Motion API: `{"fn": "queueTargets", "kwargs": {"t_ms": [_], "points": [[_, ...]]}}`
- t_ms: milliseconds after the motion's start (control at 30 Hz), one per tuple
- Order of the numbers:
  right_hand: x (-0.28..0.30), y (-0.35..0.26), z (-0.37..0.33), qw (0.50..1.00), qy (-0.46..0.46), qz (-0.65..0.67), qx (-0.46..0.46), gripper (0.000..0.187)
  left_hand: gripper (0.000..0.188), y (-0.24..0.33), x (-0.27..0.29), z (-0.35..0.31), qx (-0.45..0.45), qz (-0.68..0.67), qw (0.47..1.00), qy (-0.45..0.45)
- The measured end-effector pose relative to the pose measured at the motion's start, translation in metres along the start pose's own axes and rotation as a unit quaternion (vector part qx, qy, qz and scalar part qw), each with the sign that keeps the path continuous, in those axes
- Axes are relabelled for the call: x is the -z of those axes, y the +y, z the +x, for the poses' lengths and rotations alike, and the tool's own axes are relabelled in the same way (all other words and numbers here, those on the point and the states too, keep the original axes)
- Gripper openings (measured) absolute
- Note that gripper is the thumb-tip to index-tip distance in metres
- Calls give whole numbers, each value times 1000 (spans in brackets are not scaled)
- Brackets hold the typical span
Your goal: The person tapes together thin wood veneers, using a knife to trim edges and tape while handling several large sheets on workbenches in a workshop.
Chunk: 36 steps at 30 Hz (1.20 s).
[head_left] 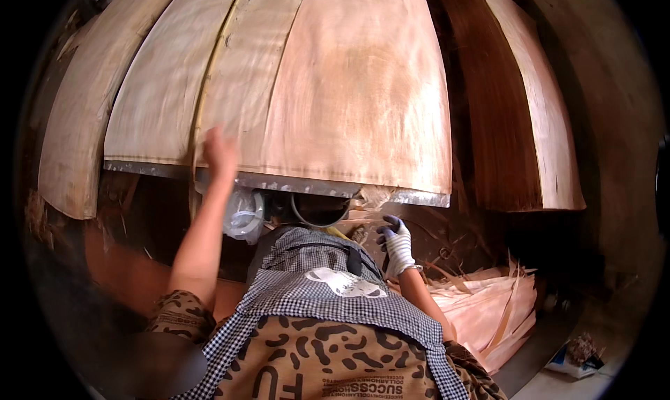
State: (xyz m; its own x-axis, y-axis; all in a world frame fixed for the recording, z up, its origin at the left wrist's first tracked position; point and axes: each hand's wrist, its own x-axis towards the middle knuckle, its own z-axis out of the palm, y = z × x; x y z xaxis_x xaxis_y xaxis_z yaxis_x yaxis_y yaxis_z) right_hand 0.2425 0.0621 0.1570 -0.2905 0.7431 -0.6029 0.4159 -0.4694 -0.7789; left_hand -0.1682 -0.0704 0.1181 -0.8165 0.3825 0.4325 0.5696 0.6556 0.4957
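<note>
Wide sheets of pale wood veneer (363, 86) lie across the bench in front of me. A narrow yellowish strip (218, 51) runs lengthwise over the left sheets, and its near end hangs past the bench edge. My left hand (221, 152), bare and smeared by motion, is just right of this strip at the near edge of the veneer. Its fingers are too blurred to show whether they hold anything. My right hand (398, 246), in a white striped glove with dark fingertips, hangs below the bench edge beside my apron. Its fingers are loosely bent and apart, with nothing seen in them.
Under the metal bench edge (279, 182) are a clear plastic bag (244, 215) and a round dark container (317, 208). Veneer scraps (488, 309) are piled at my right. Darker veneer (495, 100) lies further right, and another pale sheet (84, 135) at far left.
</note>
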Motion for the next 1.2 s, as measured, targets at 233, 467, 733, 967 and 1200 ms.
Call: {"fn": "queueTargets", "kwargs": {"t_ms": [233,467,733,967,1200], "points": [[111,-14,43,995,-11,81,53,29,34,309,-89,-109,-214,-135,930,-267],[354,57,52,984,113,124,-56,17,17,295,-105,-54,78,152,976,-133],[512,-13,152,979,196,-34,48,17,31,324,-151,-52,152,215,954,-142],[450,-183,278,962,-41,-218,161,13,32,492,-258,-36,-42,95,976,-193],[563,-213,394,929,-9,-355,105,20,31,494,-332,40,103,281,939,-170]]}}
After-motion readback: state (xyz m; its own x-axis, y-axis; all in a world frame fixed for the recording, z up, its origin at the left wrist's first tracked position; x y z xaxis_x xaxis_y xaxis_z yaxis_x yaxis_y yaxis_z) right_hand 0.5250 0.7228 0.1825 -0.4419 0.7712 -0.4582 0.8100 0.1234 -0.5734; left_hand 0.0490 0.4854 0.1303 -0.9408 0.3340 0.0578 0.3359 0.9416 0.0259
